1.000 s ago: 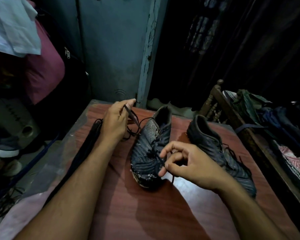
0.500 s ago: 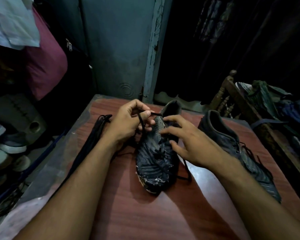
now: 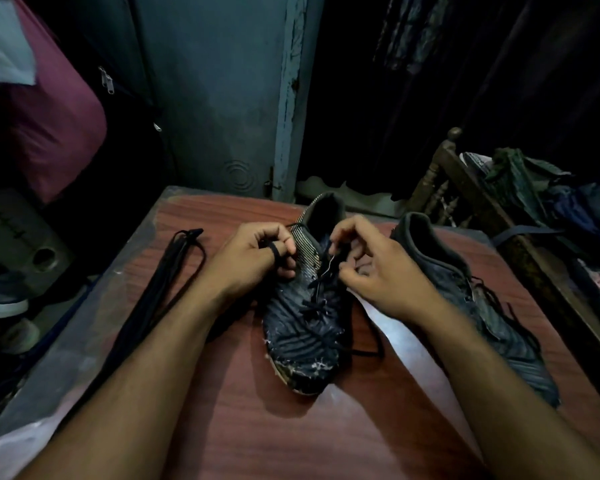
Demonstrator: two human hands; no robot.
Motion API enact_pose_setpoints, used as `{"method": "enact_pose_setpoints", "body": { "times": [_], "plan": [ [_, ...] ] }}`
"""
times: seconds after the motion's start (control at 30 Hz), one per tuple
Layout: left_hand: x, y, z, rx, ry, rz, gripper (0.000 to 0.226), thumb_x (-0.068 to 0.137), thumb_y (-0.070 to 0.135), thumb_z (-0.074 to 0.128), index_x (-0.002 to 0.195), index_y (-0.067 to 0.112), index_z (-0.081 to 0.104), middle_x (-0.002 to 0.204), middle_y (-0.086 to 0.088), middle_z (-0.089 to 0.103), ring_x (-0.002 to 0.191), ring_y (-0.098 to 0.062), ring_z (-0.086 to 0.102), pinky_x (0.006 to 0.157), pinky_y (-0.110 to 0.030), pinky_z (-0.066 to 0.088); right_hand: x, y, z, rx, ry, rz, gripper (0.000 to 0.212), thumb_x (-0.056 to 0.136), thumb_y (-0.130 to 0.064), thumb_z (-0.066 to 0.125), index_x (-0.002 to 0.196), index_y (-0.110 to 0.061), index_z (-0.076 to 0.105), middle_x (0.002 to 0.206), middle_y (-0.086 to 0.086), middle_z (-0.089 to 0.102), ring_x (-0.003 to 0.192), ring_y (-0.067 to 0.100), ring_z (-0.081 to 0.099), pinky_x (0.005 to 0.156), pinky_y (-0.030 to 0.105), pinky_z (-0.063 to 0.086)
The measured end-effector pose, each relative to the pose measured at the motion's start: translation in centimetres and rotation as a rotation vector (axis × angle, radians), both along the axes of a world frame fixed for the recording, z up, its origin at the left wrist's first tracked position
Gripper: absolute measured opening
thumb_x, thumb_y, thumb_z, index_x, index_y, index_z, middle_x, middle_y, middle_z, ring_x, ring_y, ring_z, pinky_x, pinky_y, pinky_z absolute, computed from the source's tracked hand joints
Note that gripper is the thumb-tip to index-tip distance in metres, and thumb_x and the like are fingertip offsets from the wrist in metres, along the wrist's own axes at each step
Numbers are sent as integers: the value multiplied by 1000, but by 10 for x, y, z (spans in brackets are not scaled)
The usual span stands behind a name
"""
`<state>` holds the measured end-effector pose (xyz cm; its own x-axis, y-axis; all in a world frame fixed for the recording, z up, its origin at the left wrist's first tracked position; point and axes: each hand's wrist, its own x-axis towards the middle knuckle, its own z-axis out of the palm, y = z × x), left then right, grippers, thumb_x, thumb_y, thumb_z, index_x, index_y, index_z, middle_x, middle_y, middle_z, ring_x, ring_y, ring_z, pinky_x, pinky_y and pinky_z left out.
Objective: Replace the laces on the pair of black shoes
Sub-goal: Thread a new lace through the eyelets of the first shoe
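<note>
A worn black shoe point(image 3: 303, 336) lies on the reddish table point(image 3: 291, 434), toe toward me, with a black lace point(image 3: 317, 308) crossed through its eyelets. My left hand point(image 3: 253, 258) grips the lace's left end, which loops round a finger beside the shoe's collar. My right hand point(image 3: 371, 268) pinches the other lace strand at the upper eyelets. The second black shoe point(image 3: 465, 292) lies to the right, its laces loose. A bundle of spare black laces point(image 3: 163, 289) lies stretched out at the left.
A wooden bed frame point(image 3: 471, 188) heaped with clothes borders the table's right side. A blue door point(image 3: 222, 98) stands behind. A maroon bag point(image 3: 56, 126) hangs at the left, with shoes on the floor below it.
My right hand went from the shoe's toe up to the top eyelets and now pinches a strand. My left hand came in against the shoe's collar, still holding the lace end.
</note>
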<state>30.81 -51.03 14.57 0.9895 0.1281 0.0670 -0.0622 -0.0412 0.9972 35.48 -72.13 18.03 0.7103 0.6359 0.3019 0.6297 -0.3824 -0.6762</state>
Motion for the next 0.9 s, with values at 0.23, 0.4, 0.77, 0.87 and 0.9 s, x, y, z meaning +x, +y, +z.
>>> {"method": "enact_pose_setpoints", "body": {
  "times": [0.23, 0.4, 0.77, 0.87, 0.9],
  "plan": [
    [1, 4, 0, 173, -57, -44, 21, 88, 0, 76, 82, 20, 76, 78, -3, 71, 74, -13, 63, 71, -28, 54, 11, -2, 3, 1, 109, -83, 28, 88, 1, 59, 102, -22, 66, 75, -14, 61, 61, 10, 50, 64, 36, 49],
    [-3, 0, -1, 40, -94, -72, 22, 90, 0, 72, 106, 15, 78, 98, -5, 77, 86, -15, 67, 80, -28, 56, 14, 9, -1, -173, -14, -205, 12, 90, -27, 67, 79, -22, 70, 73, -11, 66, 66, 1, 58, 65, 27, 44],
    [1, 2, -4, 80, -52, -39, 16, 88, 4, 76, 84, 19, 76, 83, -4, 74, 76, -13, 66, 74, -29, 54, 10, -6, -11, 71, 324, -28, 25, 102, -12, 56, 111, -25, 74, 107, -6, 67, 91, 12, 63, 79, 32, 49],
    [1, 2, -6, 129, -53, -37, 10, 88, 7, 77, 87, 17, 77, 86, -5, 75, 80, -13, 67, 79, -35, 54, 10, -10, -13, 331, 529, 2, 36, 99, 8, 43, 122, -11, 63, 116, 7, 69, 72, 19, 50, 68, 36, 48],
    [0, 1, -6, 130, -52, -38, 10, 88, 7, 77, 88, 16, 77, 87, -5, 76, 81, -14, 67, 80, -37, 54, 10, -11, -14, 348, 499, -12, 35, 99, 10, 44, 121, -10, 61, 116, 9, 69, 71, 21, 49, 68, 37, 49]
  ]
}}
